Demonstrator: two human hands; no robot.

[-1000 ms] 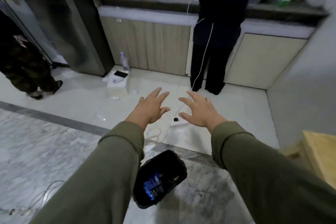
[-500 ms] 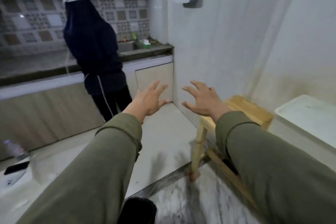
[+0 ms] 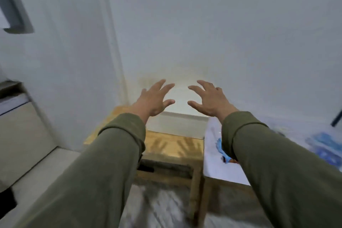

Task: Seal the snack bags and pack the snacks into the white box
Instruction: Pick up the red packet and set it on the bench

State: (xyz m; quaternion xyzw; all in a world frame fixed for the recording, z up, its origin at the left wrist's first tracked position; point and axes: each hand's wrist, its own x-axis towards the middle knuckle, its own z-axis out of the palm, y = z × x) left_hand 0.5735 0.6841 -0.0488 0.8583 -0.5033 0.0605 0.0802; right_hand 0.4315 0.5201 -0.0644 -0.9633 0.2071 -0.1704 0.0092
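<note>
The left hand (image 3: 155, 100) and the right hand (image 3: 211, 100) are held out side by side in the air, fingers spread, with nothing in them. Under them the white box (image 3: 177, 122) stands at the back edge of a wooden stool (image 3: 170, 146). At the right, blurred blue snack bags (image 3: 325, 146) lie on a white table (image 3: 216, 164), just beside the stool.

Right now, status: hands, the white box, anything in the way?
Left hand and right hand open, empty, raised side by side. White box on wooden stool straight ahead, untouched. Blue snack bags blurred, far right. Nothing blocking.
</note>
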